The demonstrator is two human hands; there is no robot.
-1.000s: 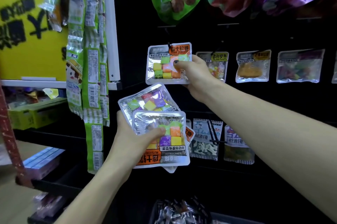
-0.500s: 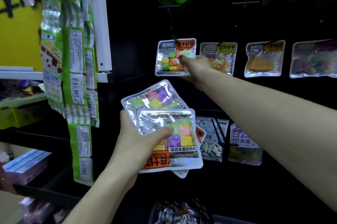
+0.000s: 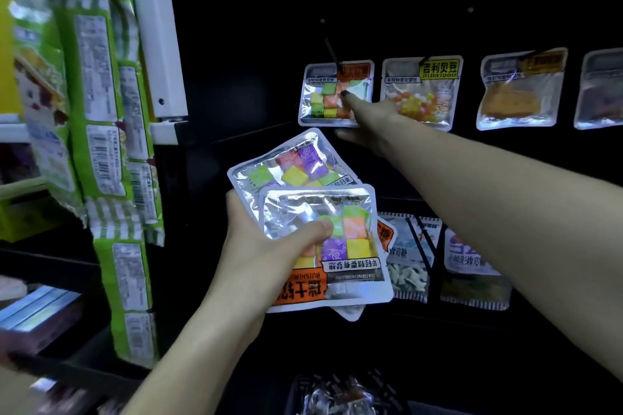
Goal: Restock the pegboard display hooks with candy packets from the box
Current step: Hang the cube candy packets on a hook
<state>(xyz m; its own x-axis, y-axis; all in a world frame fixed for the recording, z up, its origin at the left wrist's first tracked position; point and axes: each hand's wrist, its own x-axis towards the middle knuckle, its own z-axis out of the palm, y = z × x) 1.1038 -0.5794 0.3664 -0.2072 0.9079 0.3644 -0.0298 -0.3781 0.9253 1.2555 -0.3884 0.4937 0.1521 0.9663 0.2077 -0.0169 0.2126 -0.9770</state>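
Here left hand point(image 3: 266, 246) grips silver candy packets point(image 3: 320, 239); right hand point(image 3: 374, 124) fingers outstretched.

Right hand point(image 3: 371, 124) released hung packet point(image 3: 335, 94), fingers seemingly straightened

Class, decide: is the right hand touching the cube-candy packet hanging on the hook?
Touching. The head view shows the right hand with a straight fingertip pressed on the front of the hanging cube-candy packet.

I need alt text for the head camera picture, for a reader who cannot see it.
A right hand touches a hanging candy packet on a dark pegboard. The left hand holds a stack of similar packets below.
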